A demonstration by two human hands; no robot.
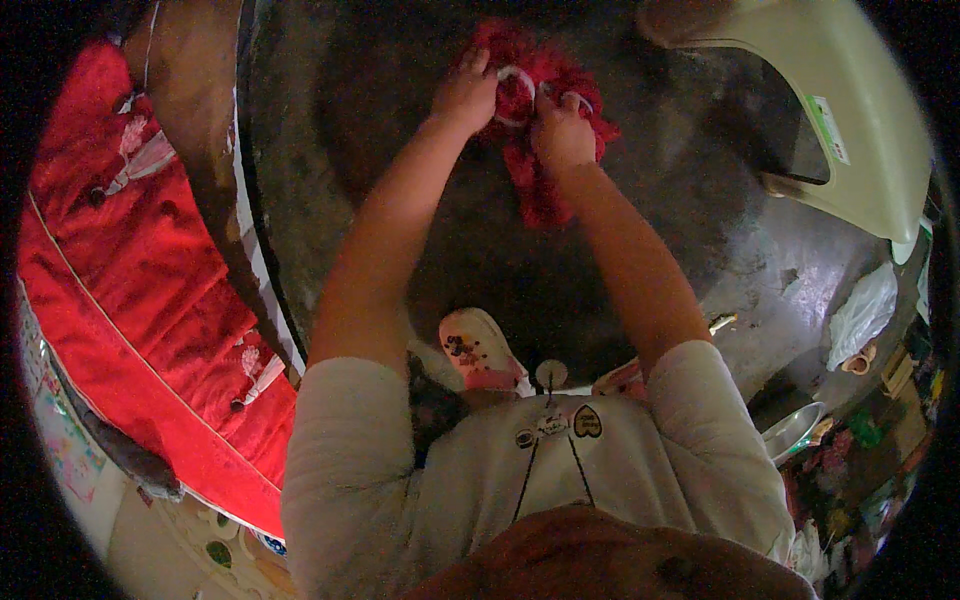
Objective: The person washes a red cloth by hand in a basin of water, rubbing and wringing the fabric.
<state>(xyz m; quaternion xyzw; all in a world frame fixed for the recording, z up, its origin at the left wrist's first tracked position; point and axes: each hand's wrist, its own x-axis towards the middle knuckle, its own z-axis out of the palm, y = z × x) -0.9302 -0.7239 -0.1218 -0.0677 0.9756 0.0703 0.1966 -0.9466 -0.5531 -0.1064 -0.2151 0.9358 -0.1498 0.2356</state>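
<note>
A crumpled red fabric item (536, 176) with pale ring-like edging hangs from both my hands, above the dark floor at the top centre. My left hand (469, 94) grips its left side beside one whitish loop. On the right, my right hand (566, 131) grips the cloth near a second pale edge. The two hands are close together, with red fabric showing between and beyond them. What the item is exactly cannot be told, since it is bunched and partly behind my fingers.
A bright red cloth (150, 277) with tassels covers furniture at the left. A pale green plastic stool or chair (877, 127) lies at upper right. A clear plastic bag (862, 315), a metal bowl (795, 433) and mixed clutter sit at right. My shoe (480, 349) is below.
</note>
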